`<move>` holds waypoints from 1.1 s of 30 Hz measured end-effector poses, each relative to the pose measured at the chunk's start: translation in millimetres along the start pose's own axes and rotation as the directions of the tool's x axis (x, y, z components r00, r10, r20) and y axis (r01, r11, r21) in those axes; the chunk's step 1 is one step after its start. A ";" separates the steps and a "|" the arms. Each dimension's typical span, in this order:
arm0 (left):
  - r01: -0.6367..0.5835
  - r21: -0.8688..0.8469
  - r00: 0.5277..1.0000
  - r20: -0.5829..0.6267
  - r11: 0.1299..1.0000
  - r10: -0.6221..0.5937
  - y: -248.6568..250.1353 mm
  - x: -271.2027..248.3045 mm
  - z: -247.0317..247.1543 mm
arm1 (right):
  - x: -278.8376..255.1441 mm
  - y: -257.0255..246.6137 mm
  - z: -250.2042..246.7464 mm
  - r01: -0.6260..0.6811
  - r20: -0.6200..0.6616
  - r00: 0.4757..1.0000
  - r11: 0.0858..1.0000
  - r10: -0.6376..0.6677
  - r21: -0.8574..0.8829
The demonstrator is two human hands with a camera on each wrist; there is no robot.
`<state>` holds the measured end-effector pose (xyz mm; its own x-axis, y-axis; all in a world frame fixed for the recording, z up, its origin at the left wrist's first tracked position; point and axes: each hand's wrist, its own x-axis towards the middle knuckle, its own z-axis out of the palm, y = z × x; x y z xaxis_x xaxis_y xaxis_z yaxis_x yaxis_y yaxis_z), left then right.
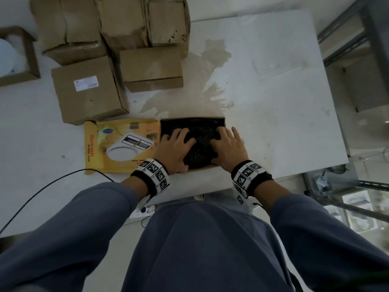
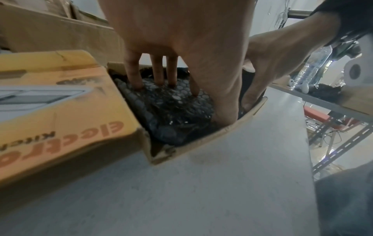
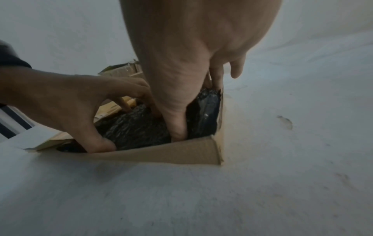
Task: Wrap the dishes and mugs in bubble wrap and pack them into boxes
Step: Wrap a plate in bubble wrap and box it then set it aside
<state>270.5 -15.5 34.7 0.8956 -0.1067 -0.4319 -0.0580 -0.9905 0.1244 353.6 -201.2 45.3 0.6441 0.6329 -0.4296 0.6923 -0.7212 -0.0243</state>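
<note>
An open cardboard box (image 1: pixel 201 168) with a yellow printed lid (image 1: pixel 117 144) folded out to the left sits near the table's front edge. Inside it lies a bundle in black bubble wrap (image 1: pixel 203 142); what it wraps is hidden. My left hand (image 1: pixel 179 144) presses on the bundle's left half with spread fingers, thumb down at the near wall. My right hand (image 1: pixel 228 146) presses on its right half the same way. In the left wrist view my left hand's fingertips (image 2: pixel 157 83) dent the bundle (image 2: pixel 171 111). In the right wrist view my right hand's thumb (image 3: pixel 177 127) reaches down between the bundle (image 3: pixel 137 132) and the box wall (image 3: pixel 161 153).
Several closed cardboard boxes (image 1: pixel 88 89) stand at the back left. An open box holding something white (image 1: pixel 19 55) sits at the far left. A dried stain (image 1: pixel 210 66) marks the white table. A black cable (image 1: pixel 42 190) runs front left. Metal shelving (image 1: pixel 347 39) stands beyond the table's right edge.
</note>
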 end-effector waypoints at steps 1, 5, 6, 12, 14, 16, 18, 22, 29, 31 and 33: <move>0.004 0.000 1.000 0.008 1.000 -0.004 2.1 0.1 0.0 | -0.5 -0.4 0.1 0.001 -0.004 1.000 1.000 -0.001 -0.009; 0.004 0.015 1.000 0.020 1.000 -0.004 7.1 0.7 -0.4 | -1.0 -2.5 3.9 -0.004 -0.028 1.000 0.999 0.003 -0.033; 0.003 0.020 1.000 0.023 1.000 -0.004 7.6 1.0 -0.9 | -0.8 -3.0 5.2 -0.004 -0.028 1.000 0.999 0.003 -0.037; -0.005 0.046 1.000 0.012 0.999 0.004 6.6 1.0 3.2 | -0.8 -3.0 2.4 -0.037 -0.018 0.999 0.997 0.036 -0.074; -0.007 0.039 1.000 0.009 0.999 0.007 5.8 0.9 4.7 | -1.2 -4.6 2.4 -0.061 -0.022 0.998 0.996 0.059 -0.065; 0.002 0.030 1.000 0.010 1.000 -0.002 6.0 0.3 4.5 | -2.6 -6.3 3.5 -0.083 -0.026 0.996 0.996 0.082 -0.039; 0.008 0.011 1.000 0.008 1.000 -0.008 6.0 -0.8 4.3 | -4.2 -7.1 4.1 -0.097 -0.030 0.995 0.995 0.097 -0.015; -0.024 -0.084 0.999 0.022 0.996 0.026 -1.9 -1.9 5.7 | -2.3 -2.4 -1.8 -0.060 0.030 0.998 0.997 0.062 -0.042; -0.062 -0.151 0.992 0.099 0.987 0.078 -26.9 0.7 -11.3 | 13.2 10.7 -27.1 0.063 0.137 0.990 0.986 -0.042 -0.155; -0.011 -0.021 0.995 0.101 1.000 0.013 -25.3 -1.1 -14.8 | 13.7 8.8 -21.9 0.062 0.137 0.990 0.976 -0.034 -0.208; 0.039 0.047 0.996 0.082 0.998 -0.043 -22.3 -2.6 -13.2 | 11.5 6.1 -14.9 0.050 0.111 0.994 0.972 -0.025 -0.230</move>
<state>275.3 8.0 44.8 0.8579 -0.0711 -0.5089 -0.0438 -0.9969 0.0654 370.1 -194.1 53.7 0.5865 0.6156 -0.5263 0.7799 -0.6045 0.1622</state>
